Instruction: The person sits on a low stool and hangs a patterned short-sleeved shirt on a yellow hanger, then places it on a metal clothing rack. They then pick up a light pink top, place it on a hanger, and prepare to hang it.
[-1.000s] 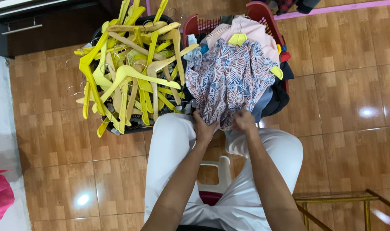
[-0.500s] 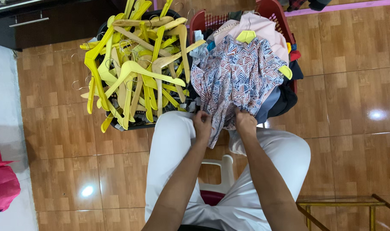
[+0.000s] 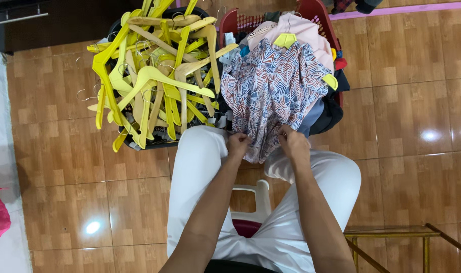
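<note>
Both hands pinch hem of patterned garment [image 3: 273, 86].
Left hand [image 3: 238, 145] and right hand [image 3: 292, 143] closed on its lower edge; cloth runs lengthwise away from fingertips, up over red basket [image 3: 229, 23].

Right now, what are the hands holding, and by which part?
Both the left hand and right hand grip the patterned shirt at its bottom hem; the shirt hangs on a yellow hanger over the red basket.
</note>
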